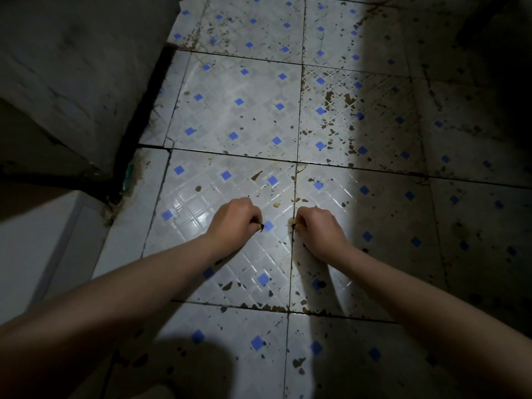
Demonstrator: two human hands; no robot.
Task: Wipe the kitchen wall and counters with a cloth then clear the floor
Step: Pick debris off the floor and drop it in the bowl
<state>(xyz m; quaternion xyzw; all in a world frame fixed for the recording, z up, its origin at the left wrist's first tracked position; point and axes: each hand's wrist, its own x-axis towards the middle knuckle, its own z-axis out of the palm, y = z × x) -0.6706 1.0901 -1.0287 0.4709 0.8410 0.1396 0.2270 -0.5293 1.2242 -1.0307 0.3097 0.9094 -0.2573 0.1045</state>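
Near floor: white floor tiles (230,116) with small blue squares, speckled with brown and black stains; the closest ones lie in the person's shadow.
Left hand (234,218): fingers curled down to the floor, pinching a small dark scrap (261,226) at the fingertips.
Right hand (316,228): fingers curled likewise, pinching a pale yellowish crumb (293,221) beside the grout line (294,197) between two tiles.
Step in hand: judging by the pose, this is the floor-clearing part; no cloth is in view.
Just beyond the hands: another pale crumb (276,205) lies loose on the tile, near the grout line.
How to do it well: close the fingertips fully under each bit before lifting, so soft crumbs do not smear; take the loose crumb next; check the grout, where bits can lodge.
Far left: a grey cabinet base or wall (72,67) meets the floor along a dark, grimy edge.
Far right: stained tiles fade into darkness; detail there cannot be made out.
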